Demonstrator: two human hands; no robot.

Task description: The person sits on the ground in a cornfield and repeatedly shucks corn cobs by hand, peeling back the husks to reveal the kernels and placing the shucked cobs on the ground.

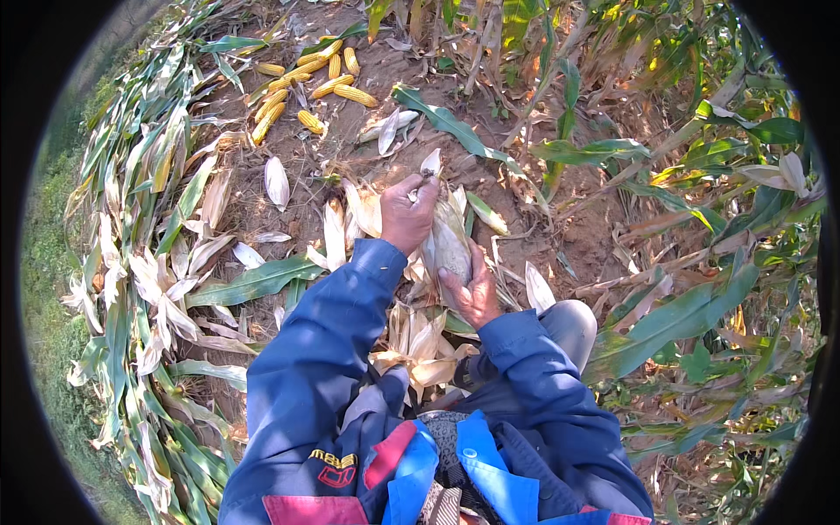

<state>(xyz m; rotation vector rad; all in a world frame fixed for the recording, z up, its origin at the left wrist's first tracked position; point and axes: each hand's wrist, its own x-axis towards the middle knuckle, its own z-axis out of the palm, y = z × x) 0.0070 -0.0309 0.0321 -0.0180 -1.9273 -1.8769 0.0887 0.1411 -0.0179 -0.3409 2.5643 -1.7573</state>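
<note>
An ear of corn in its pale, dry husk (451,239) lies between my two hands. My right hand (476,289) is wrapped around its lower, rounded end, with the thumb across the front. At the upper end my left hand (410,210) pinches the husk with thumb and fingers; a pale husk tip sticks up beyond them. Loose dry husk leaves (354,216) lie on the ground left of the ear, and more husks (413,341) are heaped between my legs. The fingertips of my left hand are partly hidden.
Several husked yellow corn cobs (282,98) lie in a loose pile on the soil at the upper left. Cut corn stalks and leaves (131,262) are banked along the left. Corn plants (695,289) lean in from the right. A husk-covered ear (387,126) lies beyond my hands.
</note>
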